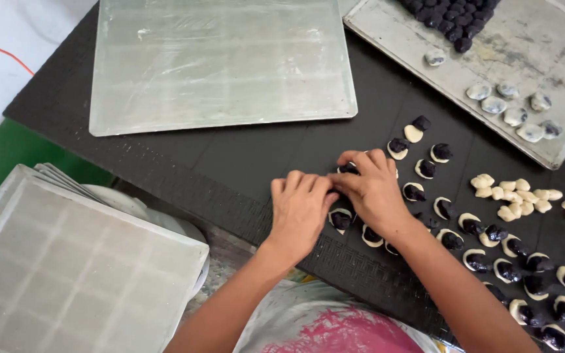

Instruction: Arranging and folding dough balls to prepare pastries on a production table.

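I have my left hand (302, 208) and right hand (371, 186) pressed together, pinching a dark-filled dough piece (348, 169) on the black mat (243, 157) to close it.

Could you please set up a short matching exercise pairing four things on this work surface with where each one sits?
Things:
1. bare metal tray
2. dark filling balls
3. plain dough pieces
4. stack of trays

Places:
A. lower left corner
B. on the black mat, right of the hands
C. top centre, beyond the hands
D. far end of the tray at upper right

Pairs: 1-C, 2-D, 3-B, 4-A
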